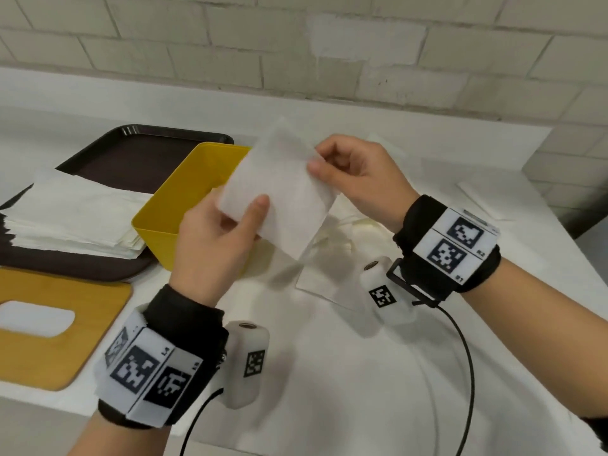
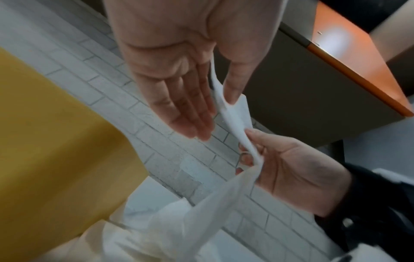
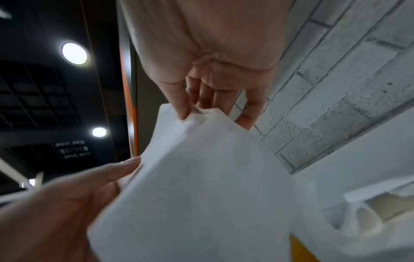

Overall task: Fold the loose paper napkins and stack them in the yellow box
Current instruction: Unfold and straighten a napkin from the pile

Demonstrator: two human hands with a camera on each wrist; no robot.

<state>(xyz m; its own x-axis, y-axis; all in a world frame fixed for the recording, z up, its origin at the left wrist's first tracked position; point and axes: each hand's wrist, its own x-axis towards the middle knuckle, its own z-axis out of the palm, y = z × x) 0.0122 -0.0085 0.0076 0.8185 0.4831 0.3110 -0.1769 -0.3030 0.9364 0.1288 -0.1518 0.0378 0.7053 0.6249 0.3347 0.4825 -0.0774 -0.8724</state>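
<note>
From the head camera we see our left hand [image 1: 214,245] and right hand [image 1: 358,179] each pinching a thin, soft white paper napkin [image 1: 279,195], held in the air above the right rim of the yellow box [image 1: 158,222], an open smooth-walled rectangle. Flat napkins sit stacked on the brown tray [image 1: 131,153] to its left; white counter lies open below. Our left wrist camera shows the thumb [image 2: 235,85] pressing the napkin's edge against straight fingers. Our right wrist camera shows the thumb [image 3: 177,99] and forefinger nipping a corner.

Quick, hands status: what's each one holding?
Left hand: pinching the napkin, near corner.
Right hand: pinching the same napkin, far edge.
</note>
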